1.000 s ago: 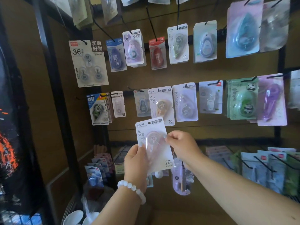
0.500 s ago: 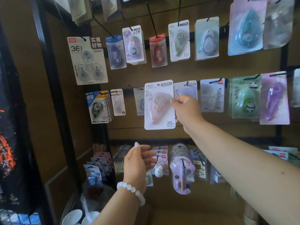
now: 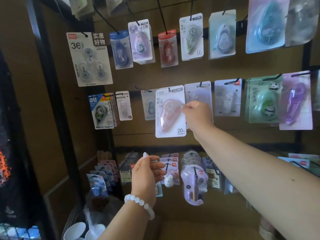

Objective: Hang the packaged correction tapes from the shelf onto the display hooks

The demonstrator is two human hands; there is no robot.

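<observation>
The right hand (image 3: 197,115) pinches the white card pack with a pink correction tape (image 3: 170,112) up at the middle row. The left hand (image 3: 147,174) waits below, fingers loose, holding nothing. Next, I think, its top hole must slide onto a thin black hook (image 3: 142,88).

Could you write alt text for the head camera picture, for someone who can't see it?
A person's right hand holds a pink correction tape pack up at the middle row of display hooks, among other hanging packs. The left hand, wearing a white bead bracelet, hovers lower, fingers loosely open and holding nothing.

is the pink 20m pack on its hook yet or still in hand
Cannot tell if hooked; the right hand pinches the pink 20m pack at middle-row hook height.
</observation>
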